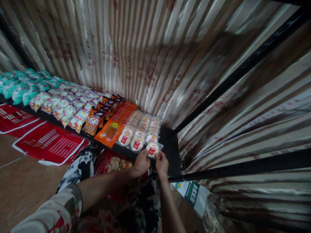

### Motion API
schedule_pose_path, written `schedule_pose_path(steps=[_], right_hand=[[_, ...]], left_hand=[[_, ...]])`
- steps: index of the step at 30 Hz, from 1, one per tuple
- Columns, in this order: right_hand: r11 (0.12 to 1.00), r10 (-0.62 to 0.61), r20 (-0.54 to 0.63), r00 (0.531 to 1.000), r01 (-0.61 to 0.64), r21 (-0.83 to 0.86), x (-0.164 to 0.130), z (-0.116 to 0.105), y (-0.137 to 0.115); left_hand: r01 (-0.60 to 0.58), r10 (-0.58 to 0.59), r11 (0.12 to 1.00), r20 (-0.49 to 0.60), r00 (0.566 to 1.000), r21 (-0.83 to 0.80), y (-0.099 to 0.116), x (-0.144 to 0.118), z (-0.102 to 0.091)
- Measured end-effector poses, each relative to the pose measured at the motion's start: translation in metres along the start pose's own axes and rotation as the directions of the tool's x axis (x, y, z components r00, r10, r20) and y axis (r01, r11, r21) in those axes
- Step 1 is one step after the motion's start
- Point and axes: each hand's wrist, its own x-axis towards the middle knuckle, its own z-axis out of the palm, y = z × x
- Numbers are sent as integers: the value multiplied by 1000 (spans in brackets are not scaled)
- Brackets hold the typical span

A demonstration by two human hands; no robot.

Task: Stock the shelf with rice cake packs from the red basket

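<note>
My left hand [142, 162] and my right hand [162, 163] are closed on the near corners of a clear packet of round white crackers [153, 149] with a red label. It sits at the front of the rightmost row on a black shelf [169, 139]. Similar cracker packets [137, 141] lie in overlapping rows just left of it. Beside those rows is a flat orange snack bag [114, 127], then upright orange-and-black bags [93, 121]. My fingertips hide the packet's lower edge.
White snack bags [62, 108] and teal bags [26, 92] fill the shelf's left. Red baskets [54, 142] stand below, one by my legs holding wrapped packets [116, 164]. A striped curtain [150, 58] hangs behind, crossed by a black frame bar [238, 68].
</note>
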Motion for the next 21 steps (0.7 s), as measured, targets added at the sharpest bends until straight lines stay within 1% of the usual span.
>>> schedule_pose_path(steps=[4,9,12,16,21], right_hand=[[1000,-13,-5,1000,13,-4,5,5,-1],[997,-29,2,1000,29,-73,8,8,-1],[986,-71,-15,997,68,-152,9,8,-2],[954,-89,1,996,86,-287,10,9,-6],[940,-92,33,995,97,-326,12,11,-8]], left_hand=[[27,-27,1000,15,1000,14,-1,3,2],[38,-39,999,19,999,21,0,5,1],[39,-39,999,4,999,8,1,6,1],[22,-22,1000,-13,1000,-13,1,7,3],[26,-29,997,-44,999,-66,1,7,5]])
